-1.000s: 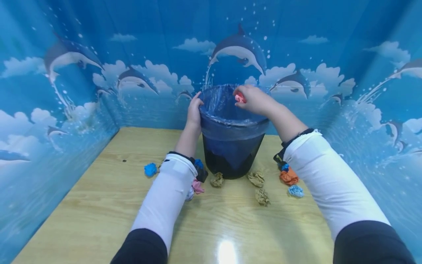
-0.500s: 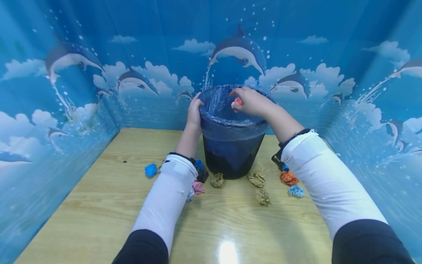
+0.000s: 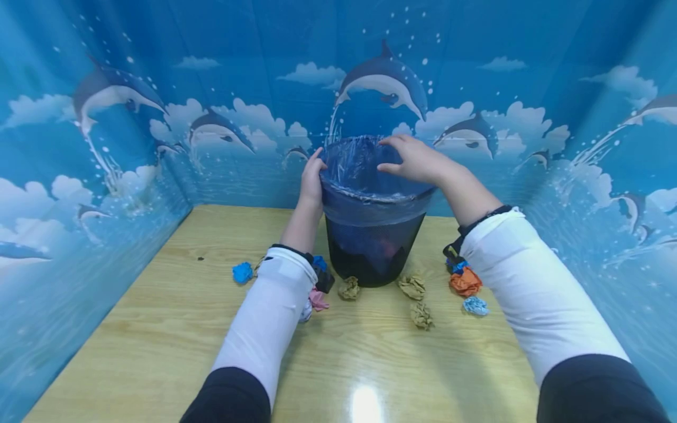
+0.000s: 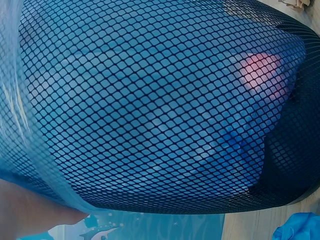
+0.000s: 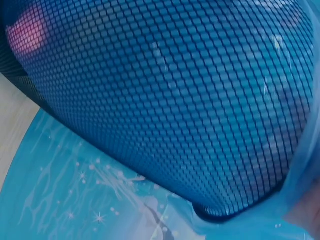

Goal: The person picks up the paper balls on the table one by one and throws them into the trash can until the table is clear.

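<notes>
A black mesh trash can [image 3: 370, 247], lined with a translucent blue bag [image 3: 381, 214], stands upright on the wooden table. My left hand [image 3: 312, 179] grips its rim on the left side, partly hidden behind the bin. Over the right part of the opening is my right hand [image 3: 415, 160], thumb and fingers spread apart with nothing between them. Through the mesh in the left wrist view, a pink-red crumpled paper ball [image 4: 261, 72] shows inside the bag, low in the bin. The same reddish ball [image 5: 27, 32] shows blurred in the right wrist view.
Tan crumpled papers [image 3: 348, 288] lie before the bin. Left are a blue ball [image 3: 243, 273] and a pink one [image 3: 318, 299], partly by my forearm. Right are an orange ball [image 3: 466, 282] and a light blue one [image 3: 476, 305]. A dolphin-print curtain [image 3: 238, 70] encloses the table.
My right hand's fingers have spread and let go of the pink-red paper ball, which has dropped into the bin. The hand has shifted slightly right; my left hand keeps its place.
</notes>
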### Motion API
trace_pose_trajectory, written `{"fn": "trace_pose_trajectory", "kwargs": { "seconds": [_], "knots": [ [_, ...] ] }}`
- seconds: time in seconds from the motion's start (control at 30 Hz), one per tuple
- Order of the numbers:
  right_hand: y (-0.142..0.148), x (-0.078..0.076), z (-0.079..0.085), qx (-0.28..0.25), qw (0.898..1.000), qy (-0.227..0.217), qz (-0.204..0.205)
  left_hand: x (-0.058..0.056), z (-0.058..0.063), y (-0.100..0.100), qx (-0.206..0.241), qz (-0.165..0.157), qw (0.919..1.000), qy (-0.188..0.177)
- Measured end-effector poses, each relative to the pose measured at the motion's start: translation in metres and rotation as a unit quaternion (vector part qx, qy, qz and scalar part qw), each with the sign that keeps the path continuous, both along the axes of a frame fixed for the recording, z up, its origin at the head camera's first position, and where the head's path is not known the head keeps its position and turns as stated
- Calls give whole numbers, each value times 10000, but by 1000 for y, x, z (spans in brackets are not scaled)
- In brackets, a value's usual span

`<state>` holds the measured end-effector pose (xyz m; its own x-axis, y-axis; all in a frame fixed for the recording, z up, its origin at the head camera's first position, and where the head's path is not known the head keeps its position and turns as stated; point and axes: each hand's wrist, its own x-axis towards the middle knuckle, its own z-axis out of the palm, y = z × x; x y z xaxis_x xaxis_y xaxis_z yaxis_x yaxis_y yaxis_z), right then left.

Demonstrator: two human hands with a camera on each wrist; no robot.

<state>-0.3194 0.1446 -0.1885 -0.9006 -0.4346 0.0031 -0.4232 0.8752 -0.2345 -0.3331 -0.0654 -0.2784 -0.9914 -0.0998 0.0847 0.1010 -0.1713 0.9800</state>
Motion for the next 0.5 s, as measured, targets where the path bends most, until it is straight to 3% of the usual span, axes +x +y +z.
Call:
{"fn": "trace_pose_trajectory", "kwargs": {
  "seconds": [0.5],
  "knots": [
    [43, 10, 8, -43, 9991, -65, -419, 3, 0, 1, 51, -14, 10000, -45]
  ]
}}
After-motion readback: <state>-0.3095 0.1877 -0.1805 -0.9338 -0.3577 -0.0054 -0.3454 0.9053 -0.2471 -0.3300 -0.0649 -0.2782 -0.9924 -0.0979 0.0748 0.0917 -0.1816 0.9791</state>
